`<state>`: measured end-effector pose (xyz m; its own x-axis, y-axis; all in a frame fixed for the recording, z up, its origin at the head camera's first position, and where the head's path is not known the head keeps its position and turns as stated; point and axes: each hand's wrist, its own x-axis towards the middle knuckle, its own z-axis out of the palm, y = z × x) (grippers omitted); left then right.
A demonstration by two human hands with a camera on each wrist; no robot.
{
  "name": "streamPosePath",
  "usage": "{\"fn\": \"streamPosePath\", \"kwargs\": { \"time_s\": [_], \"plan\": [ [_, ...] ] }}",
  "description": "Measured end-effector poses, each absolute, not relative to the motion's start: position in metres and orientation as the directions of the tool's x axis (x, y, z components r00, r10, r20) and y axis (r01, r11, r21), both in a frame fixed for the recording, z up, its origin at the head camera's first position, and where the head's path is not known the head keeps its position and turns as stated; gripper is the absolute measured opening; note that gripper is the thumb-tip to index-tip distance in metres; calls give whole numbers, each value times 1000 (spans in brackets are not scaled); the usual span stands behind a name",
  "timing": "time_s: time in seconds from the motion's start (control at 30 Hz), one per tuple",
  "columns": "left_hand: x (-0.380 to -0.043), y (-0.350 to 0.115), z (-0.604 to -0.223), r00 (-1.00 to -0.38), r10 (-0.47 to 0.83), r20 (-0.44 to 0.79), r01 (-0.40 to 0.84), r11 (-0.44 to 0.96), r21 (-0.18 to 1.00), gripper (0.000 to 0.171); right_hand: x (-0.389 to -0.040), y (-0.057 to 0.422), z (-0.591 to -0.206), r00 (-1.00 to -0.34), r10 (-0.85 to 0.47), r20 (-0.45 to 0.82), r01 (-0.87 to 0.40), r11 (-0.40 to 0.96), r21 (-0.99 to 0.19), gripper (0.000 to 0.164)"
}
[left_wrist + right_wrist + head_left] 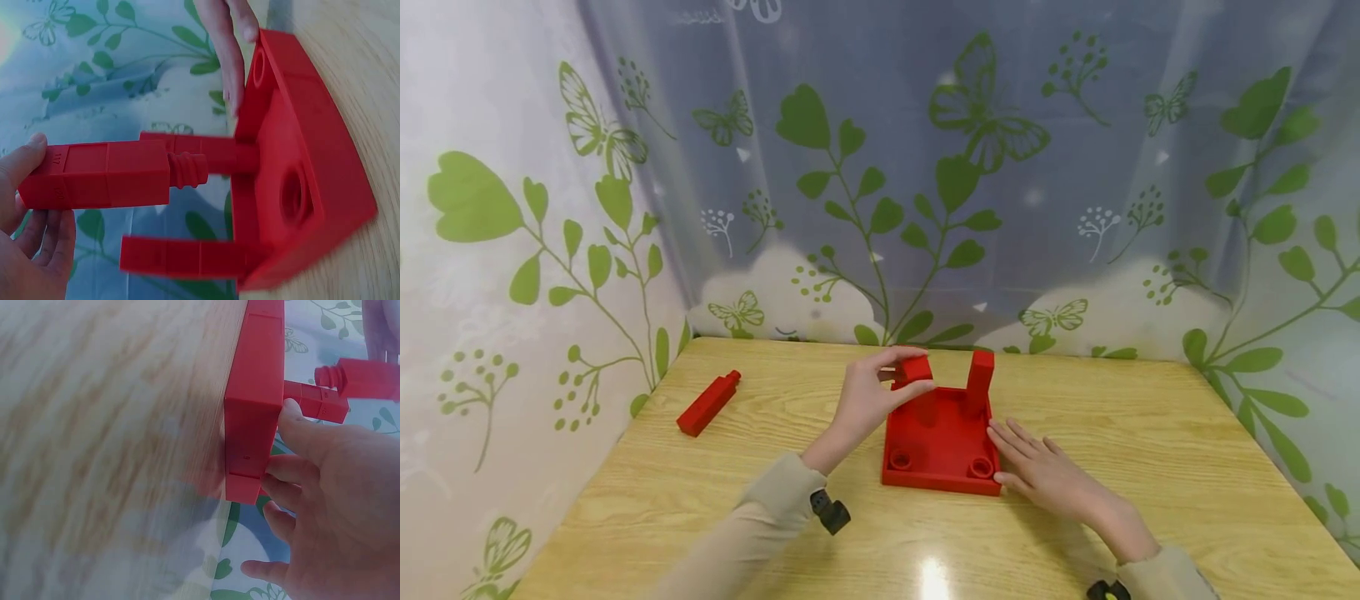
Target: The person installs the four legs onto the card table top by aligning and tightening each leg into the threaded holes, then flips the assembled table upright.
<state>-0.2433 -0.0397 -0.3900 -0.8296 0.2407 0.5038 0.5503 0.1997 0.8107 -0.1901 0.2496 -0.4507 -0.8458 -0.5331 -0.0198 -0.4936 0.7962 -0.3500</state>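
Observation:
My left hand [867, 398] grips a red square leg [106, 175] by one end, between thumb and fingers. Its threaded end points toward a square red tray-shaped tabletop [942, 483] with raised sides. Above the tabletop, the held leg is apart from it in the left wrist view. Two similar legs, a far-right one [981, 379] and a far-left one [187, 257], stand in the far corners; my left hand largely hides the latter in the head view. Round threaded sockets [981, 467] show at both near corners. My right hand [1052, 479] rests with extended fingers against the tabletop's right side.
Another red leg [706, 406] lies on the wooden table [760, 383] to the left, its narrow end pointing away. Behind the table hangs a curtain [880, 275] with green leaves and butterflies, which also runs along both sides.

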Motion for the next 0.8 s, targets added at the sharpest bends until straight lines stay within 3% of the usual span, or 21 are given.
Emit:
{"fn": "streamPosePath", "kwargs": {
  "time_s": [0.4, 0.8],
  "plan": [
    [-230, 7, -397, -843, 343, 414, 494, 190, 849, 41, -190, 248, -449, -843, -538, -14, -501, 795, -342, 66],
    [-222, 24, -411, -811, 421, 407, 525, 216, 823, 42, -190, 251, -452, -849, -526, -46, -487, 813, -318, 66]
  ]
}}
